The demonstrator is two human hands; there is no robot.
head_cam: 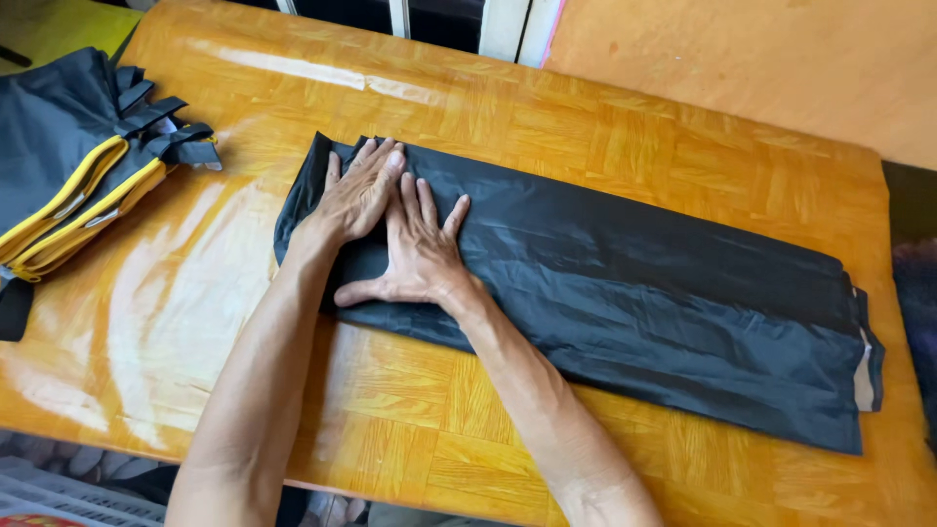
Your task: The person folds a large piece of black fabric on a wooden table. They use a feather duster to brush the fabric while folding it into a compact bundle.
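The table (625,127) is wooden and glossy. The cloth (634,283), black and folded into a long band, lies across its middle, running from left to far right. A stack (68,176) of black, yellow-edged pieces sits at the far left. Both hands press flat on the cloth's left end, side by side: left hand (359,192) fingers together, right hand (418,256) fingers slightly apart, clamped on nothing. Judgement: even, flat pressure keeps layers aligned.
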